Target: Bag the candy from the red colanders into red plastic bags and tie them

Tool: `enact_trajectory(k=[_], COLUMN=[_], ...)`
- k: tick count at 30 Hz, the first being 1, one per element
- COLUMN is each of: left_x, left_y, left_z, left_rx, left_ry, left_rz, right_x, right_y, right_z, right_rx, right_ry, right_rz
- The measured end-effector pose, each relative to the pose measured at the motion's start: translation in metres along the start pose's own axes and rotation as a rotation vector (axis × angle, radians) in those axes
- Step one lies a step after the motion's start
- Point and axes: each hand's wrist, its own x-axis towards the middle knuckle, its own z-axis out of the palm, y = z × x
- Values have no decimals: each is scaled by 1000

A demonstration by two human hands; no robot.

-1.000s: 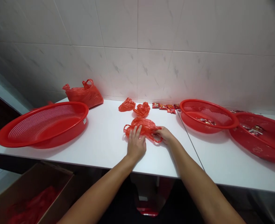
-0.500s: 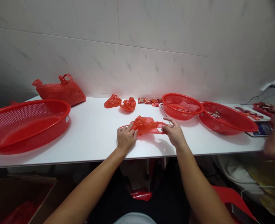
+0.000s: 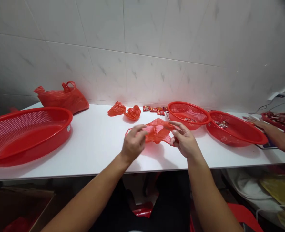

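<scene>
Between my hands a thin red plastic bag is stretched just above the white table. My left hand has its fingers closed on the bag's left side. At the other side my right hand pinches the bag's edge between thumb and fingers. Behind the bag lie two crumpled red plastic bags, one flatter and one bunched up. Several small red wrapped packets lie in a row by the wall. To the right of my right hand stands a round red basket with a few packets inside.
A large red basket stands at the left, with a filled red bag behind it. Another red basket stands at the right, near a co-worker's arm. The table's front edge runs before me.
The bag has been lifted and spread wider between my hands. My left hand has shifted its hold slightly right. The co-worker's hand has reached left across the scale.
</scene>
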Motion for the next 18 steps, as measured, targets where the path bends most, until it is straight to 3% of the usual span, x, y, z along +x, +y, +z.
enact_trajectory(k=[3, 6, 10, 14, 16, 18], left_x=[17, 35, 56, 72, 78, 82], left_y=[7, -13, -50, -64, -66, -67], left_z=[14, 28, 36, 50, 59, 66], left_rx=[51, 175, 258, 304, 316, 300], left_ry=[-374, -736, -1017, -1090, -1076, -1042], left_rz=[67, 14, -38, -72, -84, -79], right_x=[10, 19, 43, 57, 48, 32], right_y=[-3, -9, -14, -22, -30, -36], right_z=[12, 11, -18, -34, -21, 4], right_rx=[46, -43, -295, -651, -861, -937], right_ry=[-50, -60, 68, 228, 412, 534], right_rz=[26, 43, 56, 45, -122, -383])
